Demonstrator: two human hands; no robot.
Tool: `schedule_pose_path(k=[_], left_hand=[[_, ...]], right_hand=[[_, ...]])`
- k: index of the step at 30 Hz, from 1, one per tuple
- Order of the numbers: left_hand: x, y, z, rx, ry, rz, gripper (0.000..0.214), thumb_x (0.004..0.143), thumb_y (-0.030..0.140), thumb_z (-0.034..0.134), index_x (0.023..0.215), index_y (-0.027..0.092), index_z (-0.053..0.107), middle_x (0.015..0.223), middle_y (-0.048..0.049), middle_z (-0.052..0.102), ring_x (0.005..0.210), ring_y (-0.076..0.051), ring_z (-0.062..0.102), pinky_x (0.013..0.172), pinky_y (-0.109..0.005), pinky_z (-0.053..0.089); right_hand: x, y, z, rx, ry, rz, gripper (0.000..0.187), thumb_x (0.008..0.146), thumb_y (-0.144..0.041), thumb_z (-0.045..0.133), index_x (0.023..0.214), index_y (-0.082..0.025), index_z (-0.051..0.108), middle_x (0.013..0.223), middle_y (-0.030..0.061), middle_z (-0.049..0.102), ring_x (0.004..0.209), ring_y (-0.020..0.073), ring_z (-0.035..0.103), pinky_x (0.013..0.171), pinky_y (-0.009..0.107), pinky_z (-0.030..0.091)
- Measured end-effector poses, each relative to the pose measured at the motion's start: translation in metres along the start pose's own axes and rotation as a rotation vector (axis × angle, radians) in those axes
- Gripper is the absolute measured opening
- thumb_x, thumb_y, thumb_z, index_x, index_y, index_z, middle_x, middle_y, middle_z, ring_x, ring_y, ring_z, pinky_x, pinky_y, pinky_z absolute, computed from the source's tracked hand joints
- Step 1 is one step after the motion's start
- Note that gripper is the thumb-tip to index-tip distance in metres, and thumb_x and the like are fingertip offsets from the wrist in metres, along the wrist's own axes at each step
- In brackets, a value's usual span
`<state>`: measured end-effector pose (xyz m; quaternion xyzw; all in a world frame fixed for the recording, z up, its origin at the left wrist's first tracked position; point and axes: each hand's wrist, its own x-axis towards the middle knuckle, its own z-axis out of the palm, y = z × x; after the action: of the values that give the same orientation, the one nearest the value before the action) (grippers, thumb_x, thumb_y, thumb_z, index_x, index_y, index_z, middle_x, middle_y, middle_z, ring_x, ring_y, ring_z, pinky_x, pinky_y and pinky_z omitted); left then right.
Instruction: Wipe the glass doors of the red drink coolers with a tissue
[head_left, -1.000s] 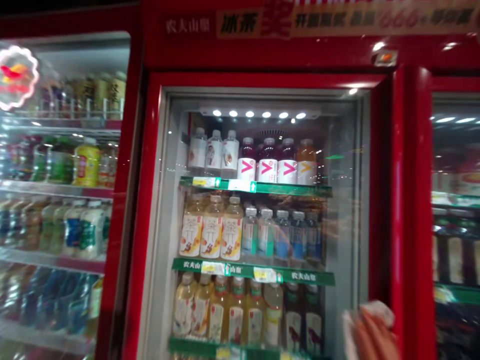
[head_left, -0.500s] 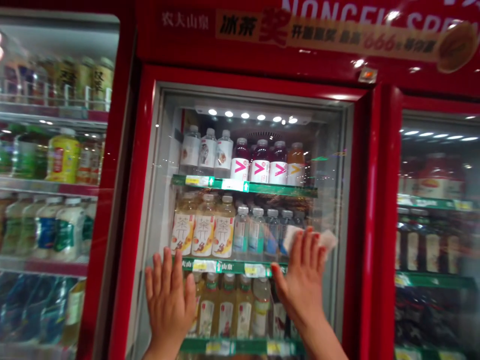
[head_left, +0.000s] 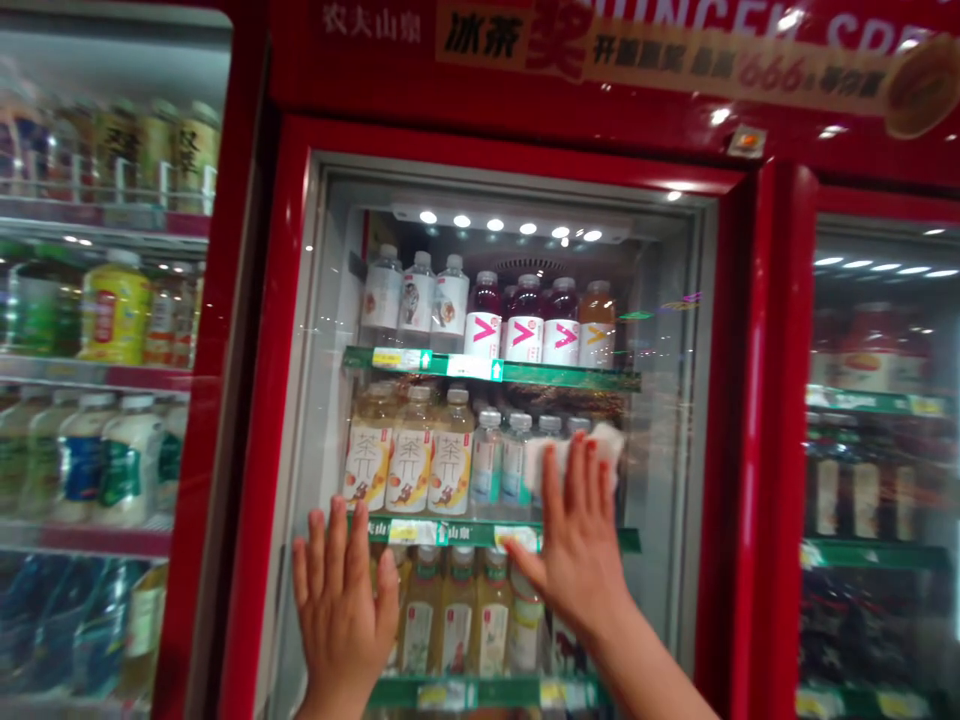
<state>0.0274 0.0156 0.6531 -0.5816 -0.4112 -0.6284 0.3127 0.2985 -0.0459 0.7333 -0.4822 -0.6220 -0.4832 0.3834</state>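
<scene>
A fridge's glass door (head_left: 480, 375) in a red frame stands in front of me, rows of bottled drinks showing through it. At the lower left of the pane my left hand (head_left: 345, 600) lies flat, fingers stretched upward, holding nothing. My right hand (head_left: 574, 550) presses a crumpled white tissue (head_left: 607, 450) to the glass right of centre. Its fingers are extended over the tissue, the thumb pointing left. Part of the tissue is hidden behind the fingers. Behind the pane, tea bottles (head_left: 409, 450) line the middle shelf.
Another drinks fridge (head_left: 251, 300) stands close on the left, with a further red-framed one (head_left: 806, 300) on the right. A lettered red panel (head_left: 360, 75) runs above the doors. Bottles with V labels (head_left: 523, 335) fill part of the upper shelf.
My right hand and the tissue have moved left across the glass. The left hand stays in nearly the same place. The camera view has shifted slightly.
</scene>
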Motion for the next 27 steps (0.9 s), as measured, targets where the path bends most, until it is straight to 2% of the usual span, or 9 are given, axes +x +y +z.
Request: schedule_pose_path(k=[3,8,10,14,17,20,23,25,27], left_hand=[[0.0,-0.001,-0.001,0.001,-0.003,0.018,0.081,0.105,0.022,0.055,0.177,0.026,0.018,0.185,-0.007,0.019,0.173,-0.029,0.014,0.143,-0.055,0.012],[0.002,0.0,0.001,0.012,0.028,0.03,0.081,0.104,0.022,0.058,0.176,0.025,0.021,0.184,-0.0076,0.022,0.173,-0.028,0.016,0.143,-0.053,0.013],[0.001,0.0,0.003,0.017,0.029,0.045,0.082,0.103,0.021,0.059,0.176,0.023,0.022,0.184,-0.0079,0.021,0.173,-0.027,0.014,0.143,-0.05,0.012],[-0.001,-0.004,-0.002,-0.002,0.024,0.082,0.082,0.102,0.019,0.059,0.176,0.019,0.023,0.185,-0.0099,0.02,0.174,-0.027,0.013,0.143,-0.046,0.008],[0.011,-0.011,-0.013,-0.046,0.046,0.113,0.08,0.101,0.021,0.062,0.174,0.022,0.03,0.182,-0.0123,0.031,0.171,-0.03,0.023,0.142,-0.05,0.014],[0.047,-0.014,-0.02,-0.111,0.092,0.17,0.071,0.1,0.023,0.064,0.168,0.031,0.044,0.17,-0.0099,0.051,0.161,-0.03,0.043,0.138,-0.051,0.028],[0.092,-0.005,-0.016,-0.152,0.132,0.173,0.073,0.102,0.023,0.062,0.17,0.035,0.039,0.175,-0.0082,0.045,0.165,-0.032,0.037,0.139,-0.057,0.024],[0.114,0.006,-0.008,-0.126,0.101,0.173,0.076,0.104,0.026,0.059,0.174,0.033,0.028,0.182,-0.0074,0.03,0.171,-0.033,0.023,0.142,-0.059,0.013],[0.124,0.014,0.0,-0.081,0.045,0.186,0.077,0.107,0.03,0.055,0.176,0.031,0.022,0.184,-0.006,0.024,0.173,-0.031,0.015,0.143,-0.057,0.007]], right_hand=[[-0.029,-0.011,0.001,-0.004,-0.021,-0.364,0.107,0.1,-0.085,0.042,0.177,-0.016,0.014,0.186,0.0136,0.008,0.173,0.0343,0.006,0.139,0.055,0.023],[0.013,0.052,-0.01,-0.014,0.084,0.236,0.088,0.11,-0.062,0.038,0.177,-0.025,-0.005,0.183,0.0094,-0.021,0.17,0.0483,-0.004,0.13,0.083,0.021],[0.043,0.045,-0.008,0.007,0.119,0.276,0.09,0.11,-0.065,0.036,0.177,-0.026,-0.01,0.183,0.0083,-0.022,0.17,0.0482,-0.003,0.131,0.084,0.018],[0.034,-0.008,0.001,0.084,0.018,-0.239,0.099,0.102,-0.083,0.04,0.178,-0.025,0.011,0.186,0.0046,0.005,0.172,0.035,0.013,0.139,0.063,0.025],[0.009,0.003,0.001,0.069,-0.022,-0.495,0.1,0.1,-0.088,0.039,0.176,-0.025,0.025,0.185,0.0021,0.018,0.172,0.0298,0.015,0.14,0.054,0.026],[0.03,0.054,-0.01,-0.001,0.049,-0.06,0.088,0.107,-0.075,0.04,0.178,-0.032,0.011,0.186,0.0035,-0.009,0.171,0.0419,0.004,0.135,0.074,0.024],[0.08,0.071,-0.02,-0.046,0.132,0.291,0.088,0.11,-0.07,0.035,0.176,-0.033,-0.01,0.181,0.0047,-0.03,0.169,0.0475,-0.006,0.131,0.082,0.021],[0.097,0.053,-0.019,-0.026,0.118,0.188,0.098,0.106,-0.078,0.038,0.176,-0.031,-0.013,0.181,0.0065,-0.027,0.17,0.0465,-0.003,0.134,0.078,0.021],[0.094,0.033,-0.016,0.042,0.023,-0.111,0.109,0.099,-0.088,0.044,0.177,-0.033,-0.008,0.185,0.0061,-0.016,0.171,0.043,0.007,0.136,0.07,0.025]])
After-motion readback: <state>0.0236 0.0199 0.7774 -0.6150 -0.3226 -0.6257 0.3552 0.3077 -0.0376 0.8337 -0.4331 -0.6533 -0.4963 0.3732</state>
